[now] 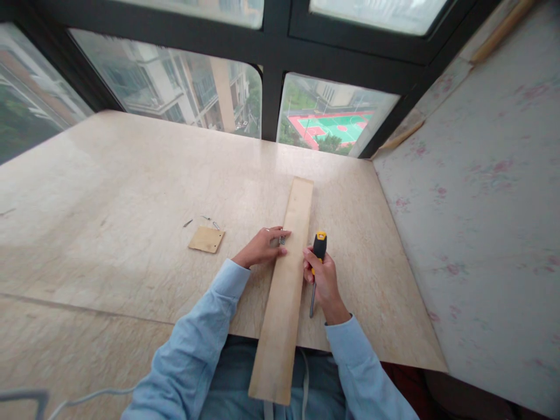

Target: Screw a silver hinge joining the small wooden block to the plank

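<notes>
A long, pale wooden board (286, 286) lies lengthwise in front of me, its near end jutting past the edge over my lap. At the board's left edge, my left hand (263, 246) has thumb and forefinger around a small metal fitting (282, 240), perhaps a hinge; its exact kind is too small to tell. My right hand (322, 277) is closed round a screwdriver (321, 245) with a black and yellow handle. The handle points up and away, the shaft down toward me. Fingertips of this hand are close to the board's right edge.
Left of the board, a small square wooden piece (207, 240) with holes lies on the marbled surface (131, 175). Several small metal bits (210, 220) are just beyond it. Windows (175, 87) border the back, a floral wall (472, 221) the right. A pale cable (96, 398) runs at lower left.
</notes>
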Tool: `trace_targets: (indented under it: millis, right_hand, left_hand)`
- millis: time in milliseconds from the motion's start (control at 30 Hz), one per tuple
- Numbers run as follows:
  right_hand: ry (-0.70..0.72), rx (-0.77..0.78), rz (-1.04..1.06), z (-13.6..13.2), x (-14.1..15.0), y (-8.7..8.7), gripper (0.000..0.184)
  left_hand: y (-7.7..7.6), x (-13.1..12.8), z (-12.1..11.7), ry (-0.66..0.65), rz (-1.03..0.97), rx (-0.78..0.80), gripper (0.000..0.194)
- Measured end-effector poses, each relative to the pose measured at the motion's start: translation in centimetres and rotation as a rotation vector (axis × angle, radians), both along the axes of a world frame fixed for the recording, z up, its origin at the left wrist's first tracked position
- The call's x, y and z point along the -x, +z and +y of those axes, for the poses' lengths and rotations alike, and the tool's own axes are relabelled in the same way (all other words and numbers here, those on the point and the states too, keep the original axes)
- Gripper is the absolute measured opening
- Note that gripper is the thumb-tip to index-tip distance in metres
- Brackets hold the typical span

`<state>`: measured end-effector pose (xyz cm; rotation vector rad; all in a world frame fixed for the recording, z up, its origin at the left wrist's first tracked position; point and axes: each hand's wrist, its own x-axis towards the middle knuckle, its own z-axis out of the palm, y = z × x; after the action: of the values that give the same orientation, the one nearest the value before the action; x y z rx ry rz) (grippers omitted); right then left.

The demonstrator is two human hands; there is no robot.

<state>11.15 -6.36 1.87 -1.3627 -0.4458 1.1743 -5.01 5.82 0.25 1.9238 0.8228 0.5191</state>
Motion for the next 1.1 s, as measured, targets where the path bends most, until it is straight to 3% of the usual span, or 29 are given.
trace_targets:
  millis: [200, 533, 767, 967, 1100]
  right_hand:
    - [-0.013, -0.008, -0.006, 0.1, 0.1, -0.1, 0.041]
    - [-0.004, 0.001, -0.04, 0.2, 0.2, 0.1, 0.043]
    - [0.005, -0.005, -0.029, 0.1, 0.1, 0.2, 0.044]
    - [-0.013, -0.126, 0.073, 0.1, -0.6, 2.2, 0.03]
    - [0.008, -0.257, 0.258, 0.0, -1.4, 4.2, 0.033]
  left_hand:
    - [-0.4, 0.0, 0.1, -0.031, 0.03, -0.042, 0.054]
    - [0.1, -0.1, 0.0, 0.032, 0.101, -0.062, 0.055]
    - [-0.5, 0.0, 0.0, 0.004, 0.118, -0.124, 0.055]
    - [-1.1, 0.0, 0.0, 0.016, 0.115, -0.149, 0.055]
    - [-1.3, -0.1, -0.2, 0.048, 0.081, -0.14, 0.054]
